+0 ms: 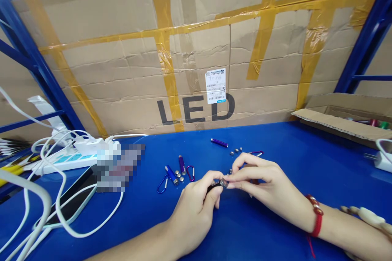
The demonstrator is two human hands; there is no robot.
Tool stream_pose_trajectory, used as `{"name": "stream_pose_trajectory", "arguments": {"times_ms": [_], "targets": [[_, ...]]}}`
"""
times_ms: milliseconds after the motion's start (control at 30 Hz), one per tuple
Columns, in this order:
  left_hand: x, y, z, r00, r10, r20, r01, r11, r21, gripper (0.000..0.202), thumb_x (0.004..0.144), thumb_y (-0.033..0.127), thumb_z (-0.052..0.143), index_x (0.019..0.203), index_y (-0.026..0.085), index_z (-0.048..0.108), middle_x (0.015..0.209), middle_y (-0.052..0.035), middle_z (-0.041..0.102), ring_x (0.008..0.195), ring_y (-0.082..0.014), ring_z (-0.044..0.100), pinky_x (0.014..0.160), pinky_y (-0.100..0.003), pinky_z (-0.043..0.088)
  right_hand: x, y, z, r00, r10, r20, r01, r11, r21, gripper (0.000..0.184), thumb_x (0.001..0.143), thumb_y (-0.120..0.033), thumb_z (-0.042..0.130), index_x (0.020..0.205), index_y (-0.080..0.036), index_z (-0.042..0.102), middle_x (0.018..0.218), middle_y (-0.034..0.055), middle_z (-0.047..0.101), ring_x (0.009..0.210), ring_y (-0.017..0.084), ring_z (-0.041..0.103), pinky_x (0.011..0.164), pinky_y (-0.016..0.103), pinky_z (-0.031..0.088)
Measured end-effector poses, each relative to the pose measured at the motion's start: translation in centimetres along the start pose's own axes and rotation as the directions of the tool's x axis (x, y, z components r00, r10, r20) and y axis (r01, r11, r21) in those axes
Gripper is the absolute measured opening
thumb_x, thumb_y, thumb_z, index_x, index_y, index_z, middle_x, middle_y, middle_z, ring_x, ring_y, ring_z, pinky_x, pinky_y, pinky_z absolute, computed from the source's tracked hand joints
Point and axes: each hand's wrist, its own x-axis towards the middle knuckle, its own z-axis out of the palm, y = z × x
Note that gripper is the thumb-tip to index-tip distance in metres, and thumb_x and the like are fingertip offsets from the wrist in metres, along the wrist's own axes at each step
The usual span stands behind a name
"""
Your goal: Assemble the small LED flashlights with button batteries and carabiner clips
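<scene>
My left hand is closed around a small dark tube, apparently a mini flashlight, whose shiny round end faces right. At that end, the fingertips of my right hand are pinched together; whatever sits between them is too small to make out. Left of my hands lie a blue mini flashlight, a purple mini flashlight, several button cells, a blue carabiner and a purple carabiner. Beyond my right hand are another purple tube, more button cells and a partly hidden carabiner.
A phone lies at left among looping white cables, beside a white power strip. A large cardboard sheet stands behind the blue table. An open carton is at right, near a white plug adapter.
</scene>
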Motion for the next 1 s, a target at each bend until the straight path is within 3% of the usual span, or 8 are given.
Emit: {"name": "stream_pose_trajectory", "arguments": {"times_ms": [467,767,1000], "targets": [[-0.12,-0.18,-0.02,0.999,0.034,0.040,-0.033,0.999,-0.017,0.014,0.093,0.021,0.033,0.087,0.020,0.045,0.063,0.0044,0.051,0.059,-0.0118,0.050,0.061,-0.021,0.036,0.02,-0.23,-0.18,0.998,-0.062,-0.015,0.062,0.998,0.009,0.024,0.087,-0.029,0.054,0.077,-0.022,0.074,0.071,0.0040,0.058,0.057,0.011,0.057,0.051,0.021,0.046],[-0.12,-0.11,-0.21,0.997,0.042,0.068,-0.041,0.999,-0.026,0.016,0.094,0.020,0.031,0.093,0.019,0.047,0.068,0.0029,0.057,0.062,-0.0121,0.052,0.064,-0.022,0.037,-0.14,0.24,-0.54,0.972,-0.233,0.023,0.233,0.957,-0.175,0.021,0.089,-0.023,0.051,0.083,-0.021,0.071,0.077,0.0035,0.061,0.056,0.008,0.056,0.054,0.017,0.047],[-0.01,-0.17,-0.28,0.996,0.039,0.084,-0.041,0.999,0.023,0.016,0.094,0.019,0.030,0.090,0.019,0.045,0.070,0.0025,0.057,0.064,-0.0131,0.054,0.066,-0.023,0.038,-0.07,0.51,-0.64,0.962,-0.266,0.059,0.273,0.942,-0.193,0.021,0.090,-0.026,0.050,0.086,-0.021,0.070,0.077,0.0028,0.060,0.054,0.006,0.055,0.053,0.016,0.046]]}}
